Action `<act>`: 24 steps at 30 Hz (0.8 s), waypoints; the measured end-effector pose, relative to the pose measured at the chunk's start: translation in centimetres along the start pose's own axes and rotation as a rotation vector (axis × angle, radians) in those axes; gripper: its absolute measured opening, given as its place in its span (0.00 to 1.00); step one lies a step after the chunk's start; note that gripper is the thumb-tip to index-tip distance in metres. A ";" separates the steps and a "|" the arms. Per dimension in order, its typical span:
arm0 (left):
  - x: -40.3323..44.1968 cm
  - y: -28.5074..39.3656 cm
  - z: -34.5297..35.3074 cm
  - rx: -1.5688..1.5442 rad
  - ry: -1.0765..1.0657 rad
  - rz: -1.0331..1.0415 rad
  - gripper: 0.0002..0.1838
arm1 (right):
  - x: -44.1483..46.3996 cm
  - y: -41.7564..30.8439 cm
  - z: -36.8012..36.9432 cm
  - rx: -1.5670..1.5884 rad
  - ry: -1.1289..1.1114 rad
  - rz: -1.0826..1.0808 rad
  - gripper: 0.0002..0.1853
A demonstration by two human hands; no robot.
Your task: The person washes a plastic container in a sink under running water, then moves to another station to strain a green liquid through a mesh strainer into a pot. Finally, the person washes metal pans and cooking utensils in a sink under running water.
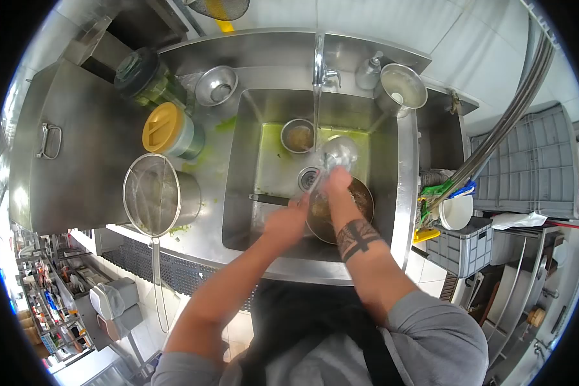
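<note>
Over the sink [238, 148], my left hand [288, 217] is closed round what looks like a thin metal handle slanting up and right. Wet and blurred, a shiny round metal piece [340, 153], perhaps the bowl of a ladle, lies just beyond my right hand [336, 182]. The right fingers are bunched against its near edge; what is inside them is hidden. Beneath my hands sits a frying pan [361, 201] with brownish residue, its black handle [268, 199] pointing left. A small metal pot [298, 136] with cloudy liquid stands behind, near the drain [309, 177].
Water runs from the tap [319, 77]. Left of the sink are a large strainer [151, 193], a yellow-lidded jug [163, 128], a blender jar [151, 83] and a metal bowl [216, 85]. A metal container [402, 89] and soap bottle [368, 71] stand at the back right.
</note>
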State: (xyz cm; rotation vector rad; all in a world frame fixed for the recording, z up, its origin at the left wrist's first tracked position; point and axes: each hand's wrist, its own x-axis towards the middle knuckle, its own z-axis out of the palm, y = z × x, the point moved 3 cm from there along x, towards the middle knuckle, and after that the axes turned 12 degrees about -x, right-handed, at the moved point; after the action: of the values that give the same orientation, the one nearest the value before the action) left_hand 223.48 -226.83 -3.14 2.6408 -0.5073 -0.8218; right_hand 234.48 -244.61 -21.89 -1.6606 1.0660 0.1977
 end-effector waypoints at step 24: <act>-2.1 -0.7 -1.7 -0.649 0.189 0.010 0.21 | -1.9 -11.5 -8.3 0.292 -0.913 0.117 0.23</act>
State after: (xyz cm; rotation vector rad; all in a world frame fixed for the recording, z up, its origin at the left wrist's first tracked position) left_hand 222.98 -225.01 -1.08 2.0795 -0.1613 -0.5940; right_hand 238.59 -250.60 -9.55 -1.0429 0.4528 0.7559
